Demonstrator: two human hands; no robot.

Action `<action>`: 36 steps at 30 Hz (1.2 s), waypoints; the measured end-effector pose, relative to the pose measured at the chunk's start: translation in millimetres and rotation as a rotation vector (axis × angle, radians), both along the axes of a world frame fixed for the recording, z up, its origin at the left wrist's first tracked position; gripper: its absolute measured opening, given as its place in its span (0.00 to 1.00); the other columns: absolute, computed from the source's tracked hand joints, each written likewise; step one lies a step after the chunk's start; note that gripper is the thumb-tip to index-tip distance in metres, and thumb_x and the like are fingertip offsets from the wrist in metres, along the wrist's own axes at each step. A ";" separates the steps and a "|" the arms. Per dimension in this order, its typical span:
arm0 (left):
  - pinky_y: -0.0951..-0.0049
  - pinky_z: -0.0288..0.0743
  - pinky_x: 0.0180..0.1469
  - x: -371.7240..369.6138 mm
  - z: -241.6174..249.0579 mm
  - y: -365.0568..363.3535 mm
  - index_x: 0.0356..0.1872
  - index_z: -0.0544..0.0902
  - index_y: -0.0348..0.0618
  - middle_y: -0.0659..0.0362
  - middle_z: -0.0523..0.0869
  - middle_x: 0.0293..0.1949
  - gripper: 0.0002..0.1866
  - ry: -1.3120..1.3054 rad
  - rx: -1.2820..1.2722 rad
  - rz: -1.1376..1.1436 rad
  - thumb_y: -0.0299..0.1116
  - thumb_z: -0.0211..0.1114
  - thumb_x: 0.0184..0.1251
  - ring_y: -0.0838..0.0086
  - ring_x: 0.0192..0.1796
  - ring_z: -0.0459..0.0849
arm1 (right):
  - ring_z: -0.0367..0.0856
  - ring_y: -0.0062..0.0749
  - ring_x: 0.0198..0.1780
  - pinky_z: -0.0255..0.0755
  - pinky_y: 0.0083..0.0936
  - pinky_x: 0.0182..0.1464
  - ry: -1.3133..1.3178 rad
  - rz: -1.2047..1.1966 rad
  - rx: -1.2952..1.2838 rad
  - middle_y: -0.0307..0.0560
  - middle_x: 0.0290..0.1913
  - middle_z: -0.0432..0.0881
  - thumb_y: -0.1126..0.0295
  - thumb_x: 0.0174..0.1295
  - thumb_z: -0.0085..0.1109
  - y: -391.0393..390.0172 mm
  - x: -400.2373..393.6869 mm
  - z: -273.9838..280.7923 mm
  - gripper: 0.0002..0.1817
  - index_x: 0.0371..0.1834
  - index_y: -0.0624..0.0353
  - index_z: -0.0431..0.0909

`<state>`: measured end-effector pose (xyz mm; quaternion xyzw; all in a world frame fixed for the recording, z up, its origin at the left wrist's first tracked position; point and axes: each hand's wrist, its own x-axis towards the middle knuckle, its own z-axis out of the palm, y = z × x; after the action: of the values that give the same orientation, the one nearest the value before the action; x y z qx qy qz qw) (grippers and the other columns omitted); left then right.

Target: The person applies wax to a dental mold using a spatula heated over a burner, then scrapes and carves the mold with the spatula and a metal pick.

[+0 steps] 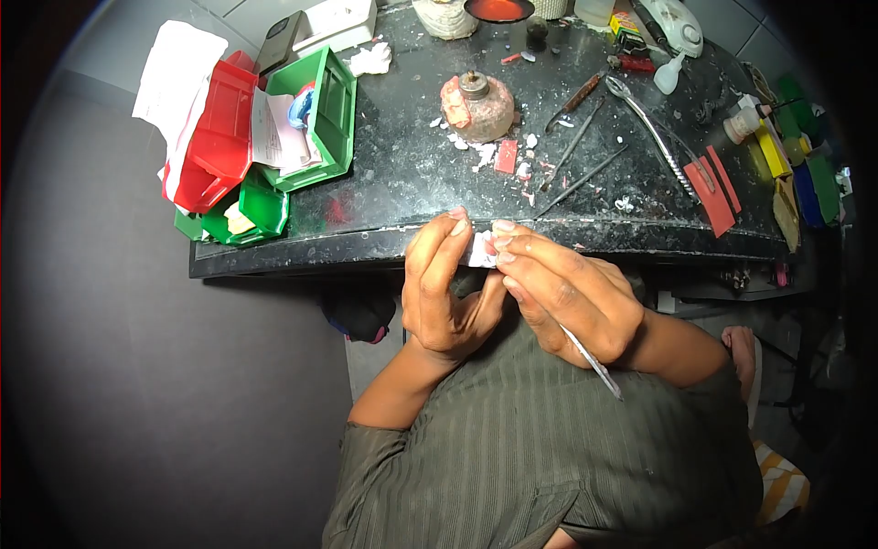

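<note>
My left hand (pixel 443 284) is closed on a small white and pink piece (pixel 481 250), which looks like a dental cast with pink wax. It is held up at the front edge of the bench, and my fingers hide much of it. In my right hand (pixel 576 297) is a thin metal carving tool (pixel 593 364). Its handle sticks out below the palm, and its working tip is hidden behind the fingers close to the piece. The fingertips of both hands nearly meet around the piece.
On the dark bench (pixel 384 197) stands a glass spirit lamp (pixel 479 108) among wax and plaster crumbs. Several metal tools lie to its right, near red wax sheets (pixel 712 197). Green (pixel 337 119) and red bins (pixel 215 137) stand at the left; a black dish (pixel 498 9) sits at the back.
</note>
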<state>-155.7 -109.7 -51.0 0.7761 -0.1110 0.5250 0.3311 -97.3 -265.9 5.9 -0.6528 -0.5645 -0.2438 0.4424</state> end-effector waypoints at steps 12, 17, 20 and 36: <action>0.63 0.81 0.55 3.7 -5.1 -5.1 0.57 0.77 0.27 0.40 0.85 0.51 0.33 -0.006 -0.125 -0.035 0.26 0.82 0.49 0.53 0.52 0.86 | 0.89 0.50 0.47 0.86 0.33 0.45 0.015 -0.140 -0.003 0.64 0.46 0.85 0.84 0.62 0.63 -8.2 17.4 -5.0 0.11 0.46 0.77 0.80; 0.64 0.81 0.55 3.5 -5.1 -4.3 0.57 0.77 0.27 0.40 0.85 0.51 0.35 0.030 -0.173 -0.080 0.28 0.84 0.47 0.53 0.53 0.86 | 0.89 0.49 0.47 0.84 0.34 0.51 0.148 -0.057 0.050 0.65 0.46 0.85 0.81 0.67 0.61 -13.2 16.8 4.8 0.09 0.47 0.76 0.81; 0.64 0.81 0.55 3.7 -3.3 -4.2 0.57 0.77 0.27 0.40 0.85 0.51 0.34 0.032 -0.167 -0.064 0.26 0.83 0.47 0.53 0.53 0.86 | 0.88 0.51 0.50 0.84 0.35 0.53 0.240 -0.012 0.047 0.66 0.45 0.86 0.80 0.69 0.60 -13.2 11.7 6.0 0.08 0.46 0.76 0.80; 0.62 0.82 0.58 2.0 -3.7 -2.2 0.56 0.76 0.23 0.38 0.82 0.53 0.28 -0.016 -0.034 -0.007 0.30 0.77 0.60 0.56 0.54 0.86 | 0.89 0.47 0.46 0.86 0.32 0.46 0.142 0.050 0.023 0.61 0.45 0.85 0.81 0.63 0.65 -1.5 3.1 -3.6 0.10 0.45 0.75 0.81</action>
<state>-153.7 -111.9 -54.7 0.7658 -0.1074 0.5318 0.3453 -94.1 -267.3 2.3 -0.6491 -0.5450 -0.1922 0.4946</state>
